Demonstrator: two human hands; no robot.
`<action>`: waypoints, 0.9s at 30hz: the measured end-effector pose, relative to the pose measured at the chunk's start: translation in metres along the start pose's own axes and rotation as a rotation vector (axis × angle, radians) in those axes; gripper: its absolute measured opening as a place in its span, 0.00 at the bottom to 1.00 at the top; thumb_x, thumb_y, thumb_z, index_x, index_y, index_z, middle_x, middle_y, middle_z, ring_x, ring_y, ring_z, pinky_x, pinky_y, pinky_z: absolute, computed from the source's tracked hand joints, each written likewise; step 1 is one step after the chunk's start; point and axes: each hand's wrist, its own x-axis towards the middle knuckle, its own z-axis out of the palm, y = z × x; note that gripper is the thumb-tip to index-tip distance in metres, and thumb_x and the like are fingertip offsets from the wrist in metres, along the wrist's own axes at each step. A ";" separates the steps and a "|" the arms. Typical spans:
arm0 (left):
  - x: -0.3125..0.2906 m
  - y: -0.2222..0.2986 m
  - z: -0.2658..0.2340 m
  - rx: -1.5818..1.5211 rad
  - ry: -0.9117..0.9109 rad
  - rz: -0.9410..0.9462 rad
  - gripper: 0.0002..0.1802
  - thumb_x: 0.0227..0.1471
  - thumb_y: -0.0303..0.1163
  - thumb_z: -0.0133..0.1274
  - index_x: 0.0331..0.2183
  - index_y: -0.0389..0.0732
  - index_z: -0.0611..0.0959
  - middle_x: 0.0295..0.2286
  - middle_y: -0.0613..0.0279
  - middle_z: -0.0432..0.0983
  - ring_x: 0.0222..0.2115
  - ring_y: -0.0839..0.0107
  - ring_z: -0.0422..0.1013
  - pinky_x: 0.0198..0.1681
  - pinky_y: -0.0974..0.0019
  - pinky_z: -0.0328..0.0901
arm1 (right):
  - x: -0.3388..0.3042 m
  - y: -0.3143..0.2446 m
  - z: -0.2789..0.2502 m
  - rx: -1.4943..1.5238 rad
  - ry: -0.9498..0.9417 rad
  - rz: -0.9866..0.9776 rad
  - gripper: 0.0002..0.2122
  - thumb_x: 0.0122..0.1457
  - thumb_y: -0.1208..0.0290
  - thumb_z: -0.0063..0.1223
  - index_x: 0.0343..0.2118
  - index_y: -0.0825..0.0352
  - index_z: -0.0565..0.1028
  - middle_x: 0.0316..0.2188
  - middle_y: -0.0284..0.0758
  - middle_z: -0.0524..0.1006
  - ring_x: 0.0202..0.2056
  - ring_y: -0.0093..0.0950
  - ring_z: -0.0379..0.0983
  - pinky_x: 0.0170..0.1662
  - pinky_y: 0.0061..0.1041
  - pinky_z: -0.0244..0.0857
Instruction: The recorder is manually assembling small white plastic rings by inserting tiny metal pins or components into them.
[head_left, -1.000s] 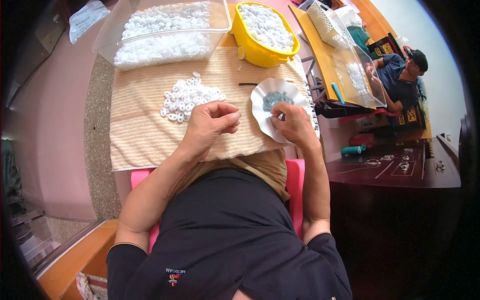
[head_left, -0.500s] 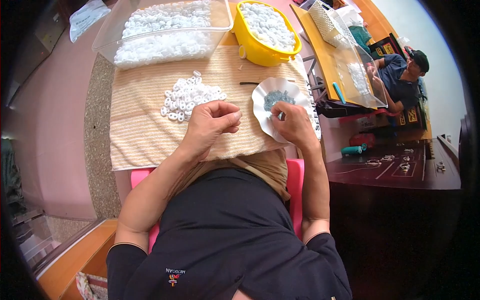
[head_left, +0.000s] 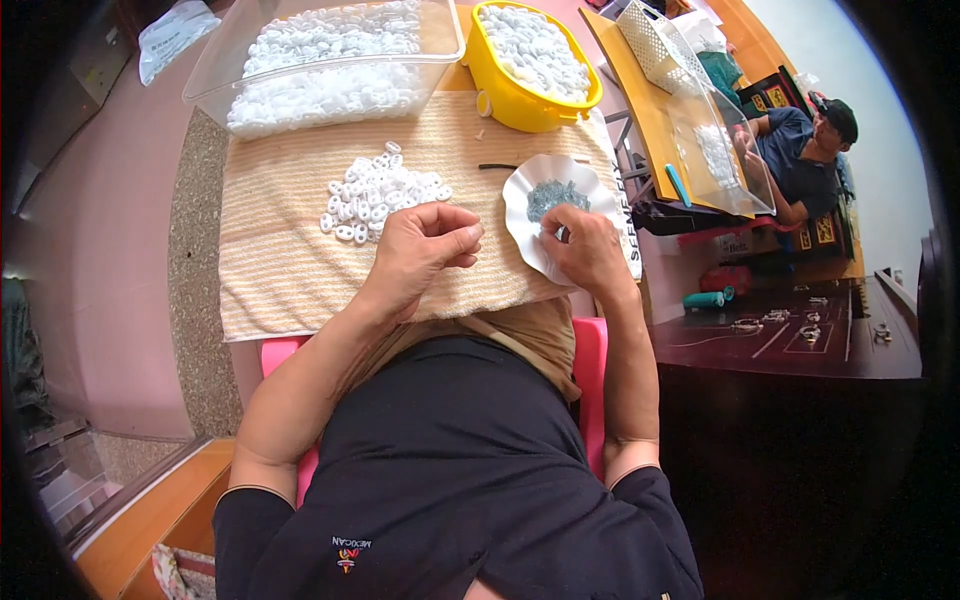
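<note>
Pinching w/ L hand — bare towel btwn — R hand curled over dish rim, can't tell either's hold.

The right hand hides part of the wavy-rimmed white dish. Left of the dish, whether the left hand pinches anything is unclear; farther beyond, a clear plastic bin is cropped.
</note>
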 end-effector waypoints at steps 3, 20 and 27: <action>0.000 0.000 0.000 0.001 0.001 -0.002 0.09 0.50 0.27 0.59 0.34 0.35 0.80 0.27 0.64 0.78 0.27 0.78 0.73 0.34 0.74 0.71 | 0.002 -0.004 -0.002 -0.026 -0.026 0.017 0.05 0.48 0.73 0.56 0.28 0.66 0.76 0.24 0.41 0.78 0.30 0.41 0.76 0.36 0.35 0.69; -0.001 -0.001 0.001 0.002 -0.001 -0.006 0.08 0.50 0.27 0.59 0.34 0.35 0.80 0.27 0.64 0.78 0.27 0.78 0.73 0.33 0.74 0.71 | 0.014 -0.012 -0.003 -0.173 -0.165 0.026 0.04 0.50 0.75 0.53 0.28 0.67 0.77 0.27 0.46 0.77 0.33 0.46 0.74 0.39 0.39 0.67; -0.002 0.000 0.003 -0.007 0.001 0.005 0.08 0.51 0.26 0.59 0.34 0.34 0.81 0.27 0.63 0.77 0.27 0.78 0.73 0.32 0.74 0.71 | 0.013 -0.008 0.001 -0.086 -0.136 -0.024 0.03 0.47 0.77 0.53 0.26 0.68 0.77 0.25 0.45 0.77 0.30 0.44 0.75 0.35 0.36 0.68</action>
